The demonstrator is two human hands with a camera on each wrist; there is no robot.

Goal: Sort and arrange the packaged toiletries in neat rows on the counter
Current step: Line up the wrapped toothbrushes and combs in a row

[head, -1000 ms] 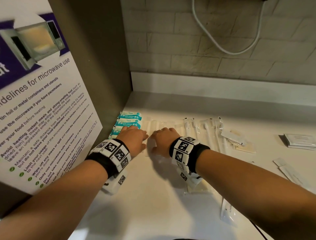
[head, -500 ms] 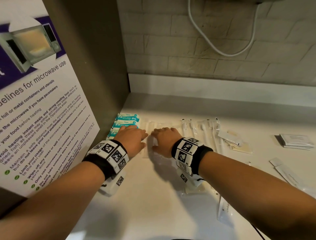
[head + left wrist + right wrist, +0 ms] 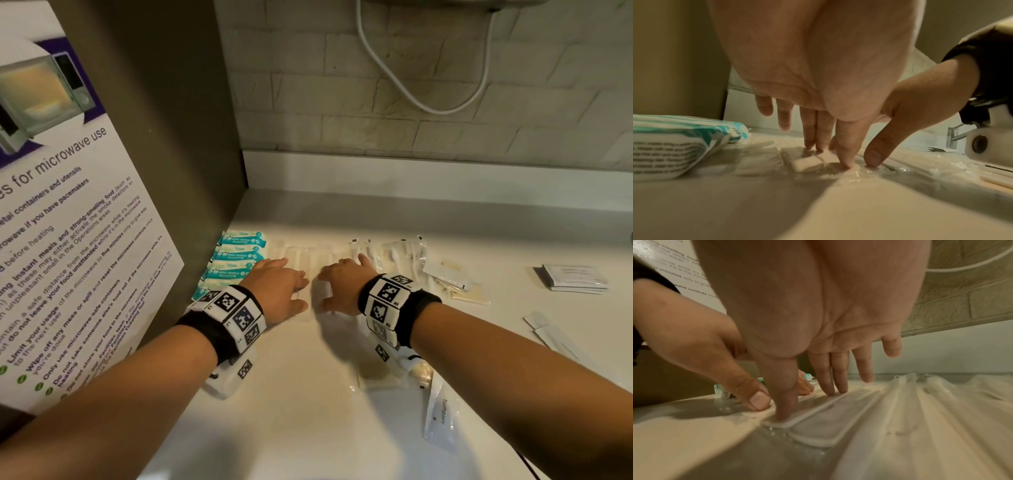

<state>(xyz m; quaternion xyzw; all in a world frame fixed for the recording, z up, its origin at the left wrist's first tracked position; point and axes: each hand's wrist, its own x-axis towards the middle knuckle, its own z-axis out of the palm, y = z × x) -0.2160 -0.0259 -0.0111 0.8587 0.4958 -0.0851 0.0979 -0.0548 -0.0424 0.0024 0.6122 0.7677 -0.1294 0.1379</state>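
Since the earlier frames both hands have barely shifted; they have stayed side by side over the same clear-wrapped packets, with the right fingers reaching a little further toward the back of the counter (image 3: 308,421). The left hand (image 3: 277,291) lies spread, fingers straight, tips pressing down on the row of clear packets (image 3: 308,260), gripping nothing; the left wrist view shows thumb and two fingertips on the film. The right hand (image 3: 342,284) does likewise just beside it, its thumb and fingers flat on a long flat white item in its wrapper (image 3: 818,423). Pressing from above rather than pinching looks chosen so the slippery wrappers slide and square up together without lifting. The row runs along the back part of the counter, starting just beside the teal wet-wipe packs (image 3: 236,260), which are lined up against the cabinet side at the counter's left edge. Unsorted items lie well apart: a toothpaste sachet (image 3: 440,421) near the front, a stack of flat sachets (image 3: 575,279) toward the right edge. I judge the sorting partly done, this row being straightened.
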